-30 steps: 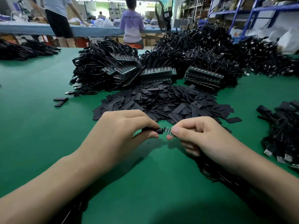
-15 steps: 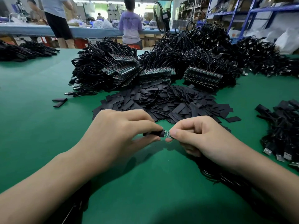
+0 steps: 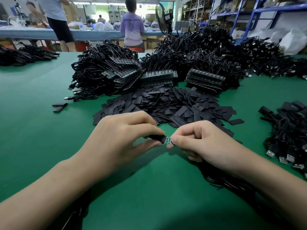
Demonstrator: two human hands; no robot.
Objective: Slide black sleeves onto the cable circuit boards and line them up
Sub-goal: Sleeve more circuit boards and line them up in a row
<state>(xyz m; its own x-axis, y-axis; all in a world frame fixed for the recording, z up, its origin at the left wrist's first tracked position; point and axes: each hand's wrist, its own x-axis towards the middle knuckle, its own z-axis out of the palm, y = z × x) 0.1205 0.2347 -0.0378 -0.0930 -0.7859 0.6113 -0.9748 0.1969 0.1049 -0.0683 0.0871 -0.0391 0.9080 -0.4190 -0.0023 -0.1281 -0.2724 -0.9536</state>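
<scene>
Sleeve slid further over board; left hand pinches sleeve, right hand pinches board, above green table; shelving behind.

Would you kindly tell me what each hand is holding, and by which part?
Left hand pinches the sleeve near its board-side end; right hand pinches the board by its bare end.

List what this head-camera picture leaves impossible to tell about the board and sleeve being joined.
Head view: how deep the circuit board sits in the black sleeve, hidden by the sleeve and left hand.
Head view: the board's other end, covered by fingers of the right hand.
Head view: the board's components, too small.
</scene>
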